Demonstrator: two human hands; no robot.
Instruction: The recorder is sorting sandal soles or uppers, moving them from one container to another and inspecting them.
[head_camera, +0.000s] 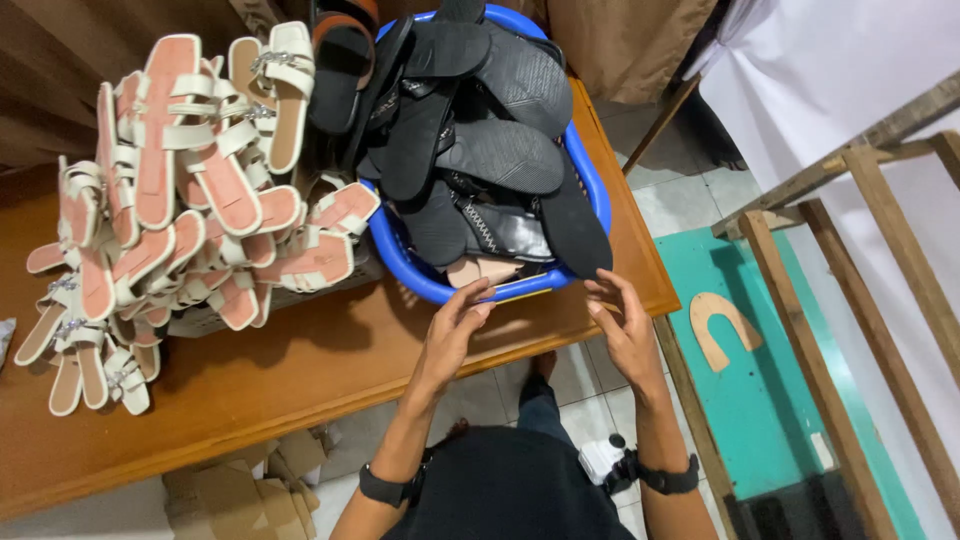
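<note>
A blue plastic basket (597, 190) heaped with black sandals (480, 140) stands on the wooden table (300, 370) near its right end. My left hand (452, 335) reaches to the basket's near rim, fingertips touching it, holding nothing. My right hand (622, 325) hovers just beside the rim's right corner with fingers apart, also holding nothing. Each wrist wears a black band.
A big pile of cream and pink strapped sandals (190, 200) covers the table's left half. Cardboard scraps (240, 485) lie on the tiled floor below. To the right stand a teal surface with a tan U-shaped cutout (722, 328) and a wooden frame (850, 290).
</note>
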